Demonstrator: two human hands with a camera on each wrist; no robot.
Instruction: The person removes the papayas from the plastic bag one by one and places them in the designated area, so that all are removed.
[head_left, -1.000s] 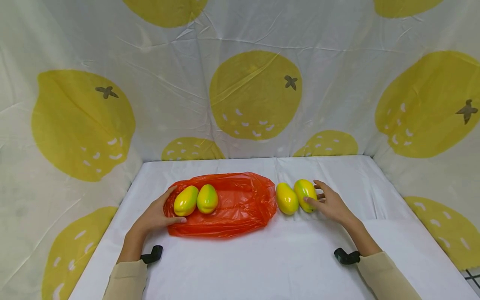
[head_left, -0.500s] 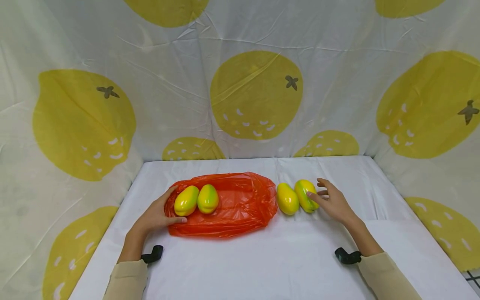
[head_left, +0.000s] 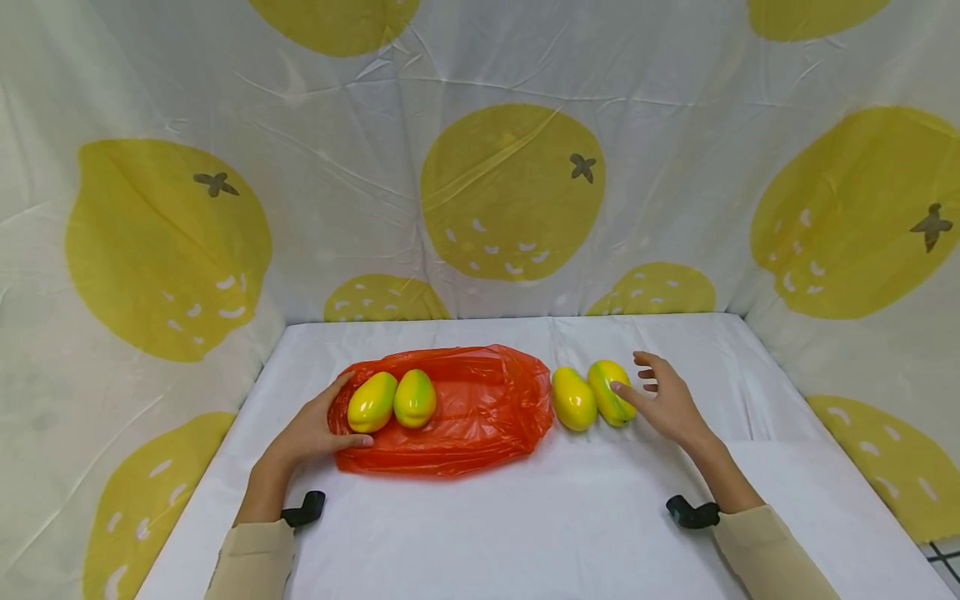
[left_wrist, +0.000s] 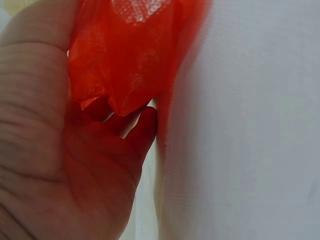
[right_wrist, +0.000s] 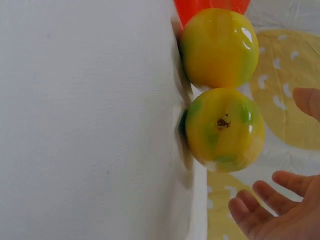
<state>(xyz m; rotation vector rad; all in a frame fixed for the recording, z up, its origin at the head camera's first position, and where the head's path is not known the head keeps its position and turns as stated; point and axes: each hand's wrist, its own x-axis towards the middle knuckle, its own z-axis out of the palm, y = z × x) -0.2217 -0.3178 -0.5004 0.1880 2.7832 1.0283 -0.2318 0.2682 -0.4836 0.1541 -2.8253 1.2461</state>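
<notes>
In the head view, my left hand curves round the left end of a red plastic bag, thumb at its front edge and fingertips partly hidden behind it. Crinkled bag plastic sits between thumb and fingers in the left wrist view. Two glossy yellow-green mangoes, a left one and a right one, lie at the bag's left end. Right of the bag lie an inner mango and an outer mango, side by side. My right hand is spread beside the outer one, holding nothing.
A white cloth covers the table. Behind and on both sides hangs a pale curtain printed with large yellow fruit. Each wrist wears a black camera mount, one on the left and one on the right.
The right hand has drawn slightly back to the right from the outer mango, and its fingers have spread apart. My left hand, the bag and the mangoes stay where they were.
</notes>
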